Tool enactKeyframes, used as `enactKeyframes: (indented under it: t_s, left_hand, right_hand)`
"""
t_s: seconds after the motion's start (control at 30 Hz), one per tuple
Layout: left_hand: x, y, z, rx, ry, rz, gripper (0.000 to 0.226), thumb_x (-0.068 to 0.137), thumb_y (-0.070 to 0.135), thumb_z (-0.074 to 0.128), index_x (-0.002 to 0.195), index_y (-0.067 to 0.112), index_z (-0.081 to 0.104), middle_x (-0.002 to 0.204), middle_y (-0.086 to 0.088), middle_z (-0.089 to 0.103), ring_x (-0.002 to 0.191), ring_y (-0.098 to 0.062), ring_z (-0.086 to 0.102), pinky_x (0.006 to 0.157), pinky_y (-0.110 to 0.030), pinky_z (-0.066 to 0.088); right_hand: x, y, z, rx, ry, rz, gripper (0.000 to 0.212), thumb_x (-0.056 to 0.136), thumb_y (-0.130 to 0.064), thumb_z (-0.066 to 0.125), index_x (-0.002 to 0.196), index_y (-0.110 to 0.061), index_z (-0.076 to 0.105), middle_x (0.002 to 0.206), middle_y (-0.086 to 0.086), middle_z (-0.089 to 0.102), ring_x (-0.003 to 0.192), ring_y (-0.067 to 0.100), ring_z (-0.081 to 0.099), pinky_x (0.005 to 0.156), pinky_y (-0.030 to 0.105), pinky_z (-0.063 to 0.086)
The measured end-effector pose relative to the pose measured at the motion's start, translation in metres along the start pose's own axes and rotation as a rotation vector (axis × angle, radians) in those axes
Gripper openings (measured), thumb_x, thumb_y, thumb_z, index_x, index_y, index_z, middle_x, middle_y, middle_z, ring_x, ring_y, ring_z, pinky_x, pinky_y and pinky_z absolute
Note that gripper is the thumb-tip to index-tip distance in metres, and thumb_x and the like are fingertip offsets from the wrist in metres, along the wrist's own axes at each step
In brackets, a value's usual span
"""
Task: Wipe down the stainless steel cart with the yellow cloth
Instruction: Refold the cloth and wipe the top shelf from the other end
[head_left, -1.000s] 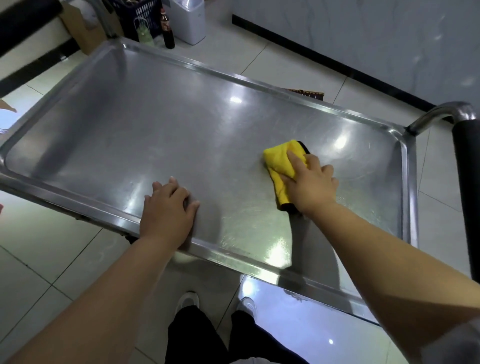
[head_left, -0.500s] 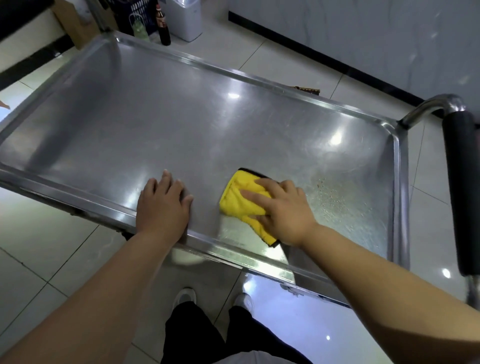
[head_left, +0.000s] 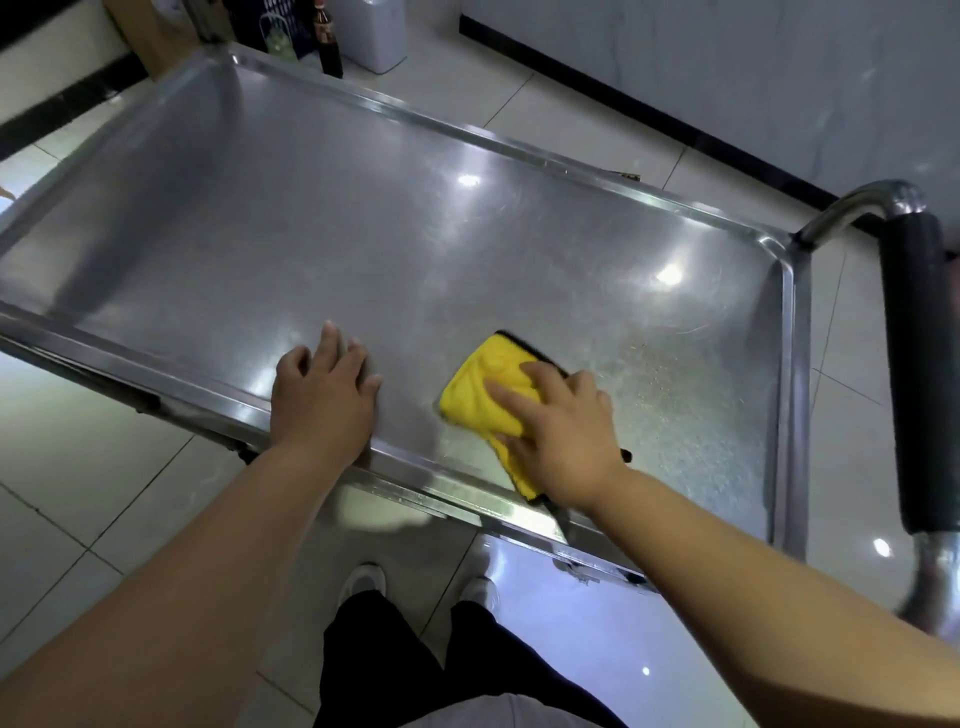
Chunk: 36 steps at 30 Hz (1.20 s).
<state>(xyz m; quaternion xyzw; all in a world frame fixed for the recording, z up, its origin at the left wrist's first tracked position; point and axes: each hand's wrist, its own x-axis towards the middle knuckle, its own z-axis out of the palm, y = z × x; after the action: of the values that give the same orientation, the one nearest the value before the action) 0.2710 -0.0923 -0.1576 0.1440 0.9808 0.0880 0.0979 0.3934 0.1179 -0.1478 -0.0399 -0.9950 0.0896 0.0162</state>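
Right hand (head_left: 561, 431) presses flat on the folded yellow microfibre cloth (head_left: 485, 389), its long axis running diagonally toward the near rim of the stainless steel cart (head_left: 363, 234); left hand (head_left: 322, 400) rests flat, fingers straight.

The person is wearing black trousers (head_left: 415, 660) and white shoes (head_left: 366, 582), with a light grey top (head_left: 498, 714) showing at the bottom edge. Both forearms are showing bare, no sleeves reaching them.

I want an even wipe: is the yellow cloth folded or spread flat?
Folded: the yellow cloth is a compact thick pad with a black edge, pressed by the right hand onto the stainless steel cart's tray.
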Motion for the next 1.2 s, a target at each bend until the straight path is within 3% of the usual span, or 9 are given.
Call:
enactKeyframes:
  t_s: [0.17,0.23,0.37,0.47,0.6,0.73,0.9,1.1,1.2]
  left_hand:
    - [-0.002,-0.002,-0.001,-0.001,-0.023,-0.013,0.048,0.097,0.042,0.037,0.141,0.024,0.036,0.157,0.003,0.014,0.134,-0.035,0.017,0.11,-0.037,0.022]
    - [-0.004,-0.004,0.0,-0.001,-0.034,-0.01,0.049,0.098,0.042,0.035,0.144,0.025,0.032,0.157,0.004,0.012,0.137,-0.033,0.014,0.111,-0.037,0.02]
    - [-0.009,-0.004,-0.003,-0.001,-0.03,0.016,0.049,0.099,0.039,0.034,0.145,0.024,0.03,0.157,0.002,0.012,0.141,-0.03,0.012,0.112,-0.035,0.017]
    - [-0.015,-0.002,-0.004,0.011,-0.042,0.038,0.046,0.1,0.034,0.034,0.145,0.023,0.032,0.157,0.0,0.013,0.14,-0.031,0.013,0.11,-0.035,0.019]
    - [-0.019,-0.004,0.001,0.035,-0.031,0.072,0.043,0.099,0.027,0.036,0.141,0.018,0.037,0.155,-0.004,0.019,0.135,-0.036,0.02,0.105,-0.04,0.025]
    - [-0.018,-0.005,0.004,0.043,-0.031,0.085,0.042,0.098,0.025,0.038,0.139,0.015,0.04,0.154,-0.009,0.022,0.132,-0.04,0.023,0.105,-0.041,0.026]
    - [-0.02,-0.006,0.005,0.056,-0.032,0.077,0.045,0.099,0.028,0.034,0.143,0.017,0.034,0.156,-0.006,0.017,0.137,-0.036,0.018,0.107,-0.04,0.023]
    - [-0.021,-0.005,0.002,0.053,-0.049,0.073,0.046,0.1,0.03,0.032,0.144,0.02,0.03,0.156,-0.003,0.014,0.138,-0.033,0.016,0.109,-0.038,0.021]
    - [-0.02,-0.004,0.003,0.04,-0.044,0.061,0.045,0.099,0.028,0.034,0.144,0.02,0.032,0.156,-0.004,0.015,0.137,-0.036,0.017,0.109,-0.038,0.02]
  right_hand:
    - [-0.01,0.0,0.001,0.015,-0.04,-0.264,0.06,0.066,-0.034,0.076,0.123,-0.042,0.057,0.127,0.005,0.058,0.086,0.036,0.055,0.069,0.041,0.039]
    - [-0.001,0.012,-0.001,-0.007,-0.038,-0.165,0.061,0.069,-0.035,0.074,0.126,-0.043,0.054,0.131,0.005,0.055,0.09,0.039,0.054,0.072,0.044,0.04]
    - [0.022,0.033,-0.011,-0.042,-0.059,0.311,0.055,0.092,-0.041,0.053,0.141,-0.049,0.031,0.15,0.001,0.027,0.118,0.038,0.035,0.092,0.045,0.031]
    - [0.027,0.028,-0.012,-0.036,-0.08,0.39,0.053,0.096,-0.037,0.047,0.143,-0.05,0.025,0.152,0.002,0.02,0.12,0.037,0.029,0.094,0.045,0.028]
    - [0.019,0.006,-0.009,-0.062,-0.1,0.303,0.055,0.093,-0.036,0.05,0.142,-0.05,0.028,0.152,0.003,0.021,0.118,0.038,0.031,0.093,0.044,0.028]
    - [-0.002,-0.016,-0.003,-0.007,-0.07,-0.045,0.06,0.068,-0.03,0.076,0.123,-0.044,0.058,0.132,0.009,0.053,0.093,0.042,0.051,0.077,0.046,0.038]
    - [-0.003,0.006,-0.002,-0.025,-0.103,-0.259,0.062,0.066,-0.024,0.066,0.124,-0.045,0.056,0.132,0.006,0.055,0.093,0.042,0.055,0.073,0.045,0.04]
    - [0.016,0.049,-0.015,-0.058,-0.083,0.331,0.058,0.094,-0.034,0.049,0.144,-0.049,0.025,0.154,0.001,0.02,0.122,0.038,0.031,0.096,0.046,0.029]
    - [0.017,0.038,-0.016,-0.065,-0.089,0.386,0.056,0.095,-0.031,0.047,0.144,-0.048,0.025,0.153,0.005,0.019,0.121,0.04,0.03,0.097,0.047,0.028]
